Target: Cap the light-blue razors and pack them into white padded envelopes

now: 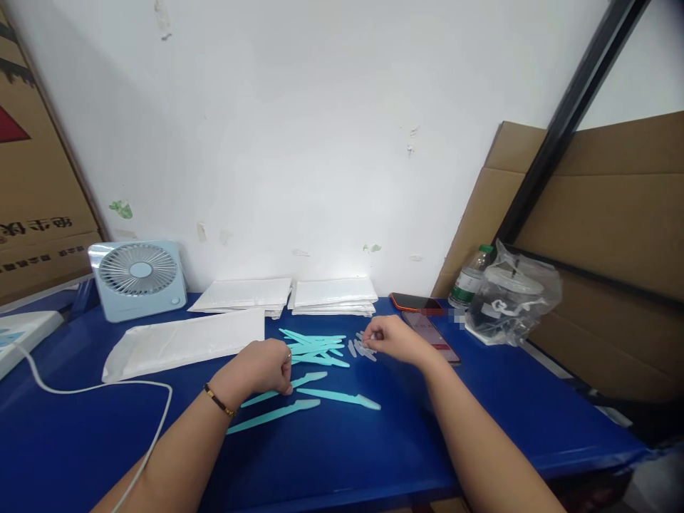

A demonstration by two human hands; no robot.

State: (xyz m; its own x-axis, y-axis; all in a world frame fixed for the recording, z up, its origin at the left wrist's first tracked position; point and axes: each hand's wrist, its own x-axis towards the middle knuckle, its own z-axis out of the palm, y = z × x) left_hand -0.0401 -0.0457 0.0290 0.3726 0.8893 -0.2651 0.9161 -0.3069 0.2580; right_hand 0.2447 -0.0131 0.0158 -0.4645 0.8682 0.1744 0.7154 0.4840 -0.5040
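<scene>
Over the dark-blue table (507,413), right hand (392,336) pinches at small translucent plastic caps (364,350); left hand (267,367) curls over slim turquoise plastic stick (313,377); held pieces I cannot tell. Picking seems the step, needing one cap separated.

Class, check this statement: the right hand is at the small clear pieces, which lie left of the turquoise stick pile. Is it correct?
Not quite: the small clear pieces lie right of the turquoise stick pile, as the head view shows. The right hand is at them, as stated.
</scene>
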